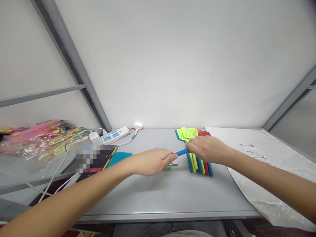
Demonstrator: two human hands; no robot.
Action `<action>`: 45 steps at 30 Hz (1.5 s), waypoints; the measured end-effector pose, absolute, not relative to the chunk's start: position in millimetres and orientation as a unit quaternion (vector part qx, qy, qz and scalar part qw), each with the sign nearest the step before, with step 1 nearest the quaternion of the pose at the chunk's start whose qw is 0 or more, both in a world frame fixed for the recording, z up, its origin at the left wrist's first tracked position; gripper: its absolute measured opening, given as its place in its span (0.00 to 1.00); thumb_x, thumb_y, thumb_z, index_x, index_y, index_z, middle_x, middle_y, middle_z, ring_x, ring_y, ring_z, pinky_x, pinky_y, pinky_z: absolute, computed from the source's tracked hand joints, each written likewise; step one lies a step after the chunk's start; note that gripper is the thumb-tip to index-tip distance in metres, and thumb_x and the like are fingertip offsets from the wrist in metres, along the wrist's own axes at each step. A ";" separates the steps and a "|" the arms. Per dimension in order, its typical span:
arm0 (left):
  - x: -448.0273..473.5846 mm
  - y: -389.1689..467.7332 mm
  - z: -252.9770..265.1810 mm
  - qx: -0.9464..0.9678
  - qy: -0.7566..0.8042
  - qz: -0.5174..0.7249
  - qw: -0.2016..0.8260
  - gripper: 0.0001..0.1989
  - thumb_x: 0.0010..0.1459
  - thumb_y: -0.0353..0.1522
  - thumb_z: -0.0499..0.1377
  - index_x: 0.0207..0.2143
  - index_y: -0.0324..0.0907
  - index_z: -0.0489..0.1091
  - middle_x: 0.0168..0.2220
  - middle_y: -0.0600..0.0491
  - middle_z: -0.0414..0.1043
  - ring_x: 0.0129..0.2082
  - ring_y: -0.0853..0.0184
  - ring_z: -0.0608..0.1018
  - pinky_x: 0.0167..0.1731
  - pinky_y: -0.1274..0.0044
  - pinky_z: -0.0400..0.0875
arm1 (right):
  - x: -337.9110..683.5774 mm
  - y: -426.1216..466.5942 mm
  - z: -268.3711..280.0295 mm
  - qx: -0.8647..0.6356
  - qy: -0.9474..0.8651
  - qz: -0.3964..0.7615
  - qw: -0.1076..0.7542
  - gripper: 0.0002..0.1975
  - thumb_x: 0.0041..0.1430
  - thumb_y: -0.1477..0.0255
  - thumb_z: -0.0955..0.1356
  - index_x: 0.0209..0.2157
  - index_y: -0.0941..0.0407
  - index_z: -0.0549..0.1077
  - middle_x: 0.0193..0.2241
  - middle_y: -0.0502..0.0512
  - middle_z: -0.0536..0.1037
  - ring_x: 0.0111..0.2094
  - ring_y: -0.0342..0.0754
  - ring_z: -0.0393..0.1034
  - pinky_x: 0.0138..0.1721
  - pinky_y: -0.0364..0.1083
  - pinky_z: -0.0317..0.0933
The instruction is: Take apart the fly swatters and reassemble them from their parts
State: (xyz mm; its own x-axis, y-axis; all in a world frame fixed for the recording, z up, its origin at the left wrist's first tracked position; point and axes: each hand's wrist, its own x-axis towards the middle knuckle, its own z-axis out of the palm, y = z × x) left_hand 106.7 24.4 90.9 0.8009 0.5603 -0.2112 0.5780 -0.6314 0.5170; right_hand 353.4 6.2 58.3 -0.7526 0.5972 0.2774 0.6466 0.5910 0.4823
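One blue handle [182, 152] spans from the left hand [154, 162] to the right hand [203, 148], both closed around it above the table [148, 194]. Swatters [190, 133] lie beneath the right hand, grips pointing near. A power strip [115, 135] sits far left; white sheeting [234, 140] lies right.

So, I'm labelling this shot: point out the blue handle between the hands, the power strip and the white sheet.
Blue handle [182, 152], head view: exposed middle stretch.
Power strip [115, 135], head view: socket face.
White sheet [276, 149], head view: upper right area.
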 end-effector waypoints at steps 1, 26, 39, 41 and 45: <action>110.1 22.7 86.2 0.923 0.333 -0.001 0.196 0.21 0.68 0.42 0.40 0.28 0.42 0.61 0.25 0.55 0.65 0.23 0.68 0.66 0.26 0.75 0.58 | 349.8 4.1 58.4 -0.391 -0.887 -0.243 0.029 0.12 0.68 0.74 0.57 0.30 0.57 0.66 0.22 0.50 0.70 0.19 0.42 0.58 0.21 0.45 0.35; 79.5 12.7 21.2 0.947 0.293 0.065 0.117 0.12 0.67 0.37 0.48 0.38 0.42 0.68 0.39 0.51 0.67 0.37 0.65 0.71 0.36 0.75 0.65 | 380.1 4.8 40.2 -0.531 -0.788 -0.254 0.183 0.13 0.67 0.67 0.59 0.30 0.56 0.67 0.24 0.51 0.72 0.24 0.44 0.63 0.23 0.43 0.44; 81.5 11.4 -7.7 0.940 0.312 0.139 -0.012 0.13 0.62 0.40 0.57 0.46 0.44 0.68 0.43 0.49 0.68 0.44 0.60 0.69 0.41 0.68 0.62 | 329.7 -18.2 -4.7 -0.581 -0.760 -0.241 0.160 0.15 0.69 0.66 0.58 0.33 0.56 0.72 0.29 0.54 0.69 0.26 0.45 0.60 0.24 0.45 0.42; 78.2 11.1 -5.6 0.929 0.334 0.158 0.000 0.15 0.61 0.41 0.58 0.48 0.45 0.68 0.47 0.48 0.68 0.46 0.59 0.69 0.44 0.66 0.61 | 327.4 -24.4 1.2 -0.609 -0.751 -0.205 0.152 0.15 0.69 0.65 0.58 0.34 0.56 0.71 0.31 0.55 0.70 0.26 0.45 0.62 0.22 0.45 0.41; 74.2 11.5 -9.0 0.909 0.372 0.190 0.016 0.22 0.60 0.43 0.58 0.54 0.45 0.64 0.53 0.46 0.65 0.52 0.55 0.66 0.50 0.62 0.57 | 316.0 -44.1 7.9 -0.645 -0.740 -0.107 0.156 0.11 0.69 0.68 0.57 0.41 0.55 0.69 0.35 0.54 0.74 0.29 0.47 0.69 0.21 0.45 0.46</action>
State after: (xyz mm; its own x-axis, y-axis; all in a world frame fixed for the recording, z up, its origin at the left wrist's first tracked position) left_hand 74.2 11.5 -9.0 0.6516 0.6817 0.3329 0.6694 -0.7231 0.1705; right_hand 316.0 -44.1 7.9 -0.1191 0.9220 0.3684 0.9886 0.1446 -0.0424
